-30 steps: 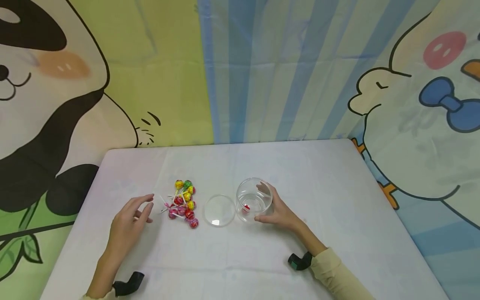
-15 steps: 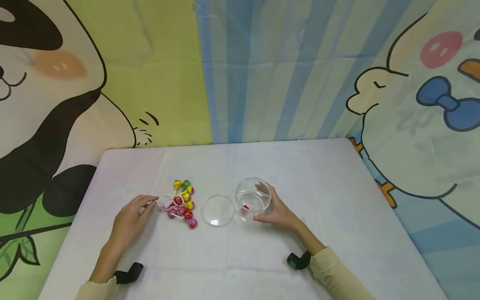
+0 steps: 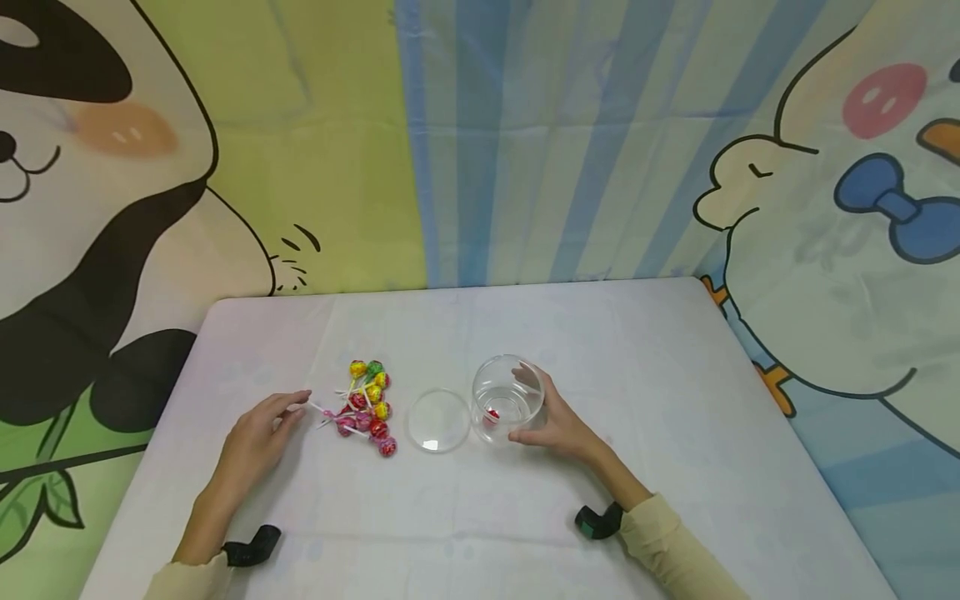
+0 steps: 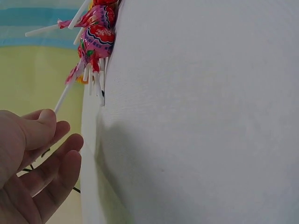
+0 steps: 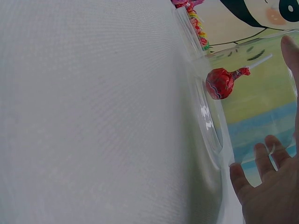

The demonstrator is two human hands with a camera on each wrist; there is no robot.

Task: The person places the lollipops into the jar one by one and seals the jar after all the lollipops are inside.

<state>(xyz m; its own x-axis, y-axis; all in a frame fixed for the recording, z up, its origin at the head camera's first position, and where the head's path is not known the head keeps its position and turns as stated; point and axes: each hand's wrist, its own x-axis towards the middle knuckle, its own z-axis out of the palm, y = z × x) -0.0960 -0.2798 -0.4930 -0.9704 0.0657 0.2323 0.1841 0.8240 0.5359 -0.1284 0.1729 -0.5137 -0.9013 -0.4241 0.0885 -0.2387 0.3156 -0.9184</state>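
Note:
My left hand (image 3: 258,440) is at the left side of a pile of wrapped lollipops (image 3: 363,400). In the left wrist view its thumb and forefinger pinch the white stick of a pink-wrapped lollipop (image 4: 97,42), whose head lies against the pile. The other fingers are loosely bent and hold nothing. My right hand (image 3: 562,425) grips the right side of a clear round jar (image 3: 508,387) standing on the table, with its fingers and thumb around the wall. Inside the jar, a red-wrapped lollipop (image 5: 220,84) leans near the bottom with its stick upward.
A clear round lid (image 3: 438,421) lies flat between the pile and the jar. The white-covered table (image 3: 465,517) reaches back to a cartoon-print cloth (image 3: 510,142). Each wrist carries a black device (image 3: 253,546).
My left hand has moved slightly right to the pile, closed its fingertips on a lollipop stick and drawn back a little. The right hand and jar have stayed put.

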